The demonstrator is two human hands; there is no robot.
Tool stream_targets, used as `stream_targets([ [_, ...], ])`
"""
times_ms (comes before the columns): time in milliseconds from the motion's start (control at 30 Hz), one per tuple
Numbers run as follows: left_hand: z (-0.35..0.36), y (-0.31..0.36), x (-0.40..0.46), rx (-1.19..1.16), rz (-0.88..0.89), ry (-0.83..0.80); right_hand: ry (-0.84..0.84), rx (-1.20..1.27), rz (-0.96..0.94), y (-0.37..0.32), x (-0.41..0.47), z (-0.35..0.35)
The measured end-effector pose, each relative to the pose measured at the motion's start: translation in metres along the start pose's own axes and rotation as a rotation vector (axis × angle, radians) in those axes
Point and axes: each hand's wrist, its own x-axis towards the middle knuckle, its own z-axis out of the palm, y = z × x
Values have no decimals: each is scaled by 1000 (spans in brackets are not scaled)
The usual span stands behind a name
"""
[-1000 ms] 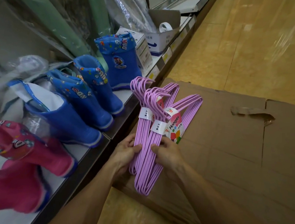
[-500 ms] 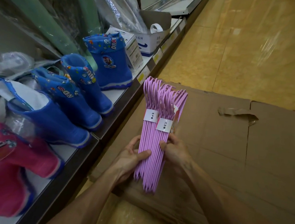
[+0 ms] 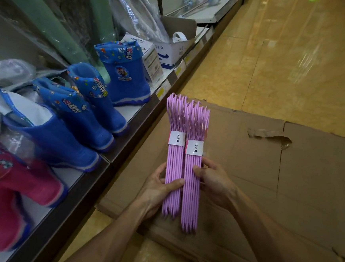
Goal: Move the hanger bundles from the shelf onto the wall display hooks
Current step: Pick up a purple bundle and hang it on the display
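Two bundles of purple plastic hangers stand edge-on side by side in front of me, hooks pointing away, each wrapped in a white paper band. My left hand grips the left hanger bundle with its thumb across the front. My right hand grips the right hanger bundle, which sits a little lower. Both bundles hang above a flattened cardboard box on the floor. No wall display hooks are in view.
A low shelf runs along the left with several blue rain boots, pink boots, green rolls in plastic and a white box. Yellow tiled floor stretches ahead and to the right.
The bundles have turned from lying fanned and flat to edge-on and aligned side by side. Both hands kept hold, and the view has swung slightly right.
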Motion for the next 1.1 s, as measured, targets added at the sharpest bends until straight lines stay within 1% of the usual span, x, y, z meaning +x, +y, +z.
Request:
stream_targets([
  [167,4,-2,-2,-2,-15,-2,50,-18,-16,4,-3,-10],
  [367,16,-10,-6,39,-42,-14,88,-25,-42,1,-6,-3],
  [467,17,-15,-10,91,-47,6,111,-94,-50,0,-7,-4],
  [533,18,-17,-12,139,-36,25,125,-196,-66,-3,-6,-1],
  [667,34,-22,-15,182,-15,82,226,-351,-87,-10,-3,14],
  [833,72,-40,-22,187,6,205,472,-509,15,-8,-10,24],
  [933,90,-50,-26,174,39,278,558,-634,84,-5,-12,22],
  [1000,102,-53,-29,144,66,273,582,-690,112,-4,-12,21],
  [1100,107,-59,-31,96,84,205,592,-724,131,-6,-11,15],
])
